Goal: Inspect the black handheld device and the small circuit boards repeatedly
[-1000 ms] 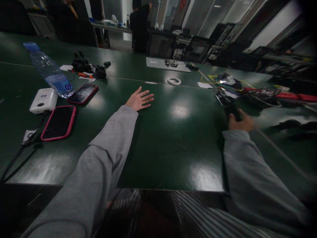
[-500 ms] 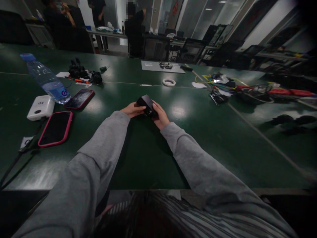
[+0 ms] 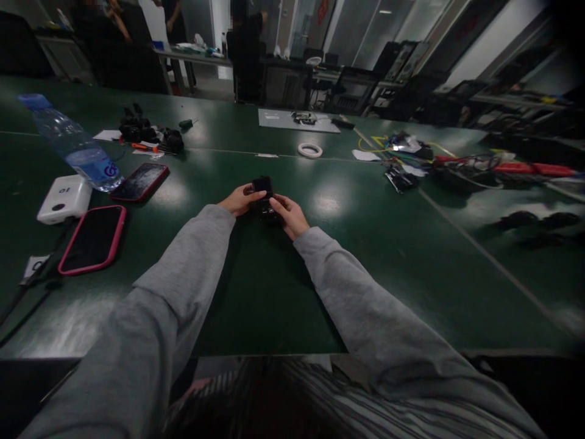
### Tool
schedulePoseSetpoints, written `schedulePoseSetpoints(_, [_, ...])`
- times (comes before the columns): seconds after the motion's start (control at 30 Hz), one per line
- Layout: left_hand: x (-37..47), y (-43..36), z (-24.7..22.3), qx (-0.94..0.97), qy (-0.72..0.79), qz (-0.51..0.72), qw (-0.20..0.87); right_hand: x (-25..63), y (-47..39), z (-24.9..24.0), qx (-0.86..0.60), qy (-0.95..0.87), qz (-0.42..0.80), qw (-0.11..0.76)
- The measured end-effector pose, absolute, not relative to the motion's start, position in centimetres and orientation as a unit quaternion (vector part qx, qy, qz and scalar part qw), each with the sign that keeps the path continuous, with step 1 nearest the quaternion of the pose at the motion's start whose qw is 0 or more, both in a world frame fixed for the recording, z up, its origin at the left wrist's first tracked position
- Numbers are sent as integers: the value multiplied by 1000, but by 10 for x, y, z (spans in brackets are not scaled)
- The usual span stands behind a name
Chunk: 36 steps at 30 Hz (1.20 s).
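Observation:
A small black boxy device [image 3: 262, 185] is held between my two hands over the middle of the green table [image 3: 269, 292]. Its upper face is dark and flat, and small pale details show on the lower part; its exact kind is unclear. My left hand [image 3: 241, 200] grips the left side, thumb laid across the front. From the right, my right hand [image 3: 291, 216] closes on the lower part with its thumb near the middle. The fingers behind the device are partly hidden.
Left are a water bottle [image 3: 85, 149], two red-edged phones [image 3: 94, 239] [image 3: 141, 182] and a white cabled box [image 3: 64, 198]. Farther off lie black parts [image 3: 150, 133], a screwdriver [image 3: 186, 124] and a white tape roll [image 3: 309, 150]. Tangled cables [image 3: 411, 149] lie right. People stand beyond.
The black device has turned in my hands, from tilted to more upright, showing a different face. My right thumb has shifted left and down across it. The view has moved slightly.

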State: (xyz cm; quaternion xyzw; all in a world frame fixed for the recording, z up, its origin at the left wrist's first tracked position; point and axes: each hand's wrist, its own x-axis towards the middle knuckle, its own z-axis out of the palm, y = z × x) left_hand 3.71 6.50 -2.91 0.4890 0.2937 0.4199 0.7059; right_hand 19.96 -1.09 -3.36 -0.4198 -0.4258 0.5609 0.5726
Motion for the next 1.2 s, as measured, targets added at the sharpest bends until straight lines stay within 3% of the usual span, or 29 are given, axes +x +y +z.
schedulePoseSetpoints(0.2, [32, 72, -34, 527, 290, 348, 719, 205, -8, -34, -402, -376, 598, 582])
schedulePoseSetpoints(1.2, [32, 75, -39, 521, 265, 380, 717, 207, -10, -33, -384, -402, 610, 564])
